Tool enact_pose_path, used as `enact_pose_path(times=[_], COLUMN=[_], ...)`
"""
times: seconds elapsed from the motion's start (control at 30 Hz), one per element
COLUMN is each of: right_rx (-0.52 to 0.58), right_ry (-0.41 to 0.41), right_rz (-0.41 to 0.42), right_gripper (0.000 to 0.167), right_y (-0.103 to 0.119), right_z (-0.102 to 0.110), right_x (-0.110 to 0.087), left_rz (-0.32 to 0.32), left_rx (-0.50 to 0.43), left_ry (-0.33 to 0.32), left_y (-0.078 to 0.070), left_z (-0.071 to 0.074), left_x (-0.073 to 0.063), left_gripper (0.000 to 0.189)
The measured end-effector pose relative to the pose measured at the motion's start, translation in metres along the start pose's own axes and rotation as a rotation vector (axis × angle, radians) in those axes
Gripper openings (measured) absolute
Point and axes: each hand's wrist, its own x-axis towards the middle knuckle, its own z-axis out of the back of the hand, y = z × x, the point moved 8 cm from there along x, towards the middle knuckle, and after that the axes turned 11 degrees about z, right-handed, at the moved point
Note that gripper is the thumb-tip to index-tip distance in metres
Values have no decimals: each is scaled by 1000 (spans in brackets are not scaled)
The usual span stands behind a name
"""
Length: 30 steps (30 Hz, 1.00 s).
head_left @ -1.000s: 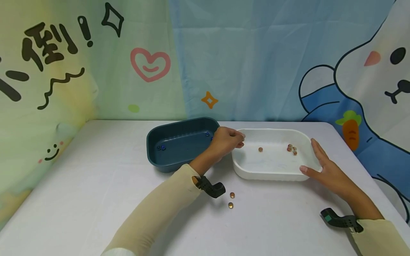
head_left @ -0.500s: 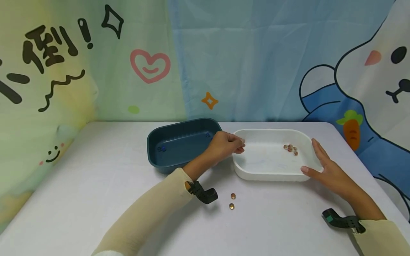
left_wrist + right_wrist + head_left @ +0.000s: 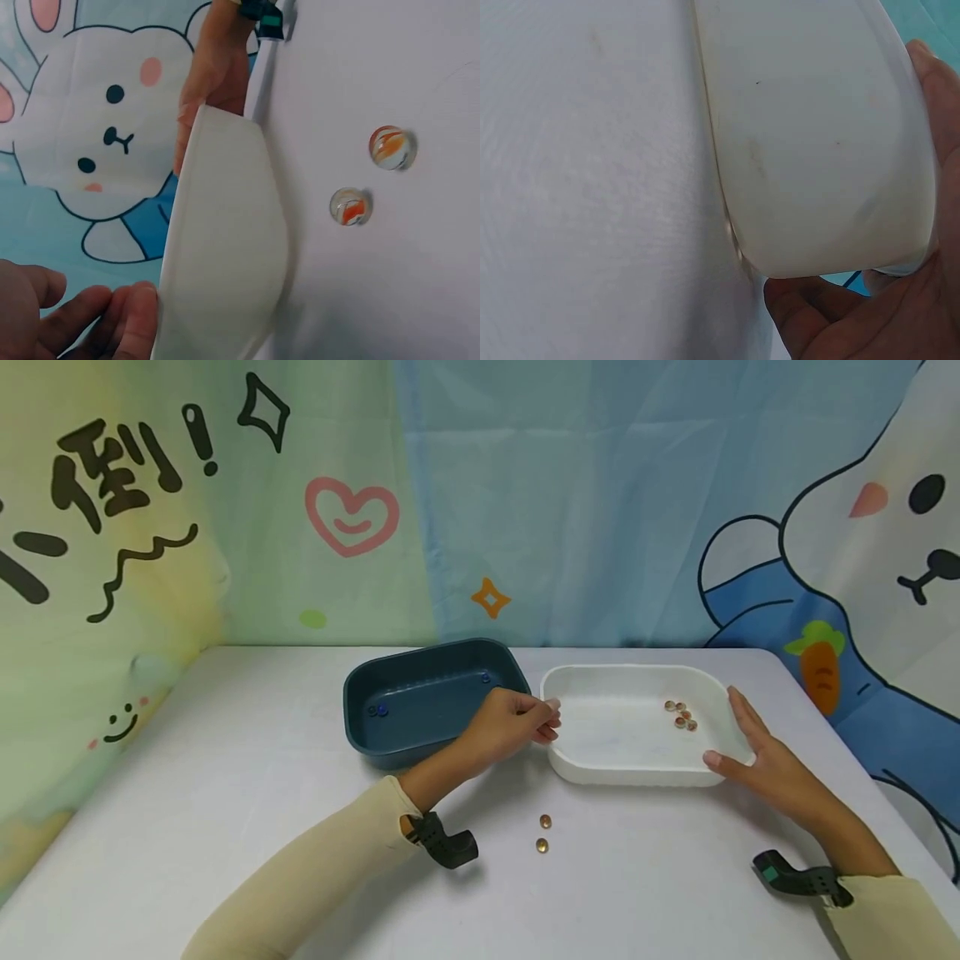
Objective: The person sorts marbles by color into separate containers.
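Observation:
My left hand (image 3: 510, 722) is at the left end of the white tray (image 3: 622, 772), fingertips right at its rim. In the left wrist view, its thumb stands apart from the fingers (image 3: 139, 319), with nothing between them. My right hand (image 3: 772, 764) holds the tray's right end, thumb on the front rim and fingers along the far side. Several clear glass marbles (image 3: 680, 722) with orange swirls lie together in the right part of this tray. Two more such marbles, a nearer marble (image 3: 390, 147) and a farther marble (image 3: 349, 206), sit on the table in front.
Left of the white tray stands a dark blue tray (image 3: 405, 752), with several blue marbles (image 3: 382, 710) inside. Both trays are on a white-covered table (image 3: 225, 793). A printed cloth backdrop (image 3: 570, 510) hangs behind the table.
A marble has rolled from the middle of the white tray rightward to the others. My left hand has drawn back slightly left and toward me. The right hand stays on the tray.

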Motion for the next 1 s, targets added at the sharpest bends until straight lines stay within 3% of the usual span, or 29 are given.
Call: enact_pose_path(times=[0.4,0.57,0.77,1.0], right_rx=[-5,-13,-4,-7], right_ry=[-12,-14,-14,-1], right_rz=[15,9,5,-9], right_gripper=[99,99,99,99], right_y=[-1,-1,-1,-2], right_z=[-1,-1,0,-1], right_x=[1,1,0,2], left_rz=[-82,-82,-78,-78], left_rx=[-27,-35,50,208], left_ry=[-23,-15,17,-1], left_y=[8,16,26,34], left_z=[2,1,-11,-18], left_x=[-18,-23,-32,-43], left_gripper=[23,22,17,10])
